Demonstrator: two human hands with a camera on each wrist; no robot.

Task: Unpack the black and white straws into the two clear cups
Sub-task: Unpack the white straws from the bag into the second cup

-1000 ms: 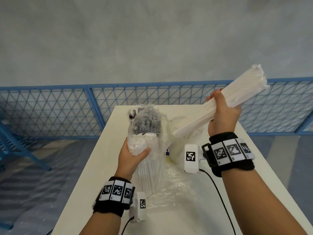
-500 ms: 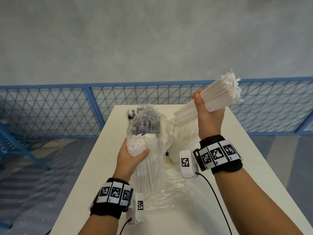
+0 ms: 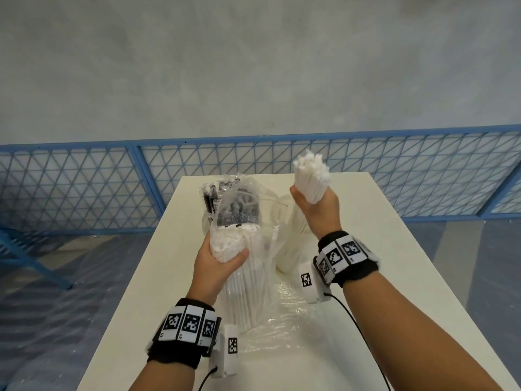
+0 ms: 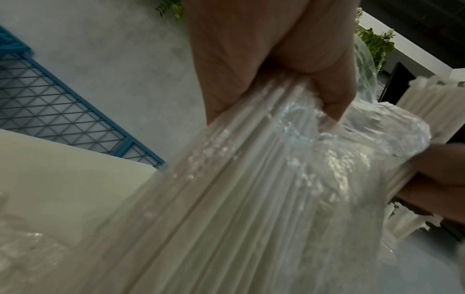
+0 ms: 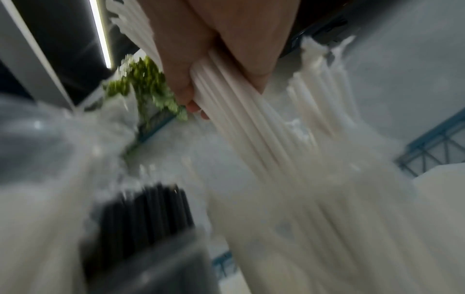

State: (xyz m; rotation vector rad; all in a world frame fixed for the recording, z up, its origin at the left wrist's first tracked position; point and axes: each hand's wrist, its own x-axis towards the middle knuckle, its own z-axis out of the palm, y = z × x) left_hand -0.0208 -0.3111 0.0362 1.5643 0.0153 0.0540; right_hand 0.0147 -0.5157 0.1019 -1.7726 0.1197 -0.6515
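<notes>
My left hand (image 3: pixel 221 263) grips the top of a clear plastic bag of white straws (image 3: pixel 251 280) that stands upright on the white table (image 3: pixel 394 263). In the left wrist view my fingers (image 4: pixel 271 65) wrap round the bagged straws (image 4: pixel 251 189). Behind the bag, black straws (image 3: pixel 236 211) stand under crumpled plastic; their cup is mostly hidden. My right hand (image 3: pixel 317 207) holds a loose bundle of white straws (image 3: pixel 311 173) nearly upright, its lower part reaching into a clear cup (image 3: pixel 290 258) full of white straws. The right wrist view shows this grip (image 5: pixel 226 65), the bundle (image 5: pixel 251 135) and the black straws (image 5: pixel 146 214).
Crumpled clear wrap (image 3: pixel 284 320) lies on the table in front of the bag. A blue mesh fence (image 3: pixel 84 187) runs behind the table, with a grey wall above. The table's right side and near edge are bare.
My right hand swung its white bundle from a steep slant to nearly upright and moved it left and down over the white-straw cup. The left hand and bag stayed put.
</notes>
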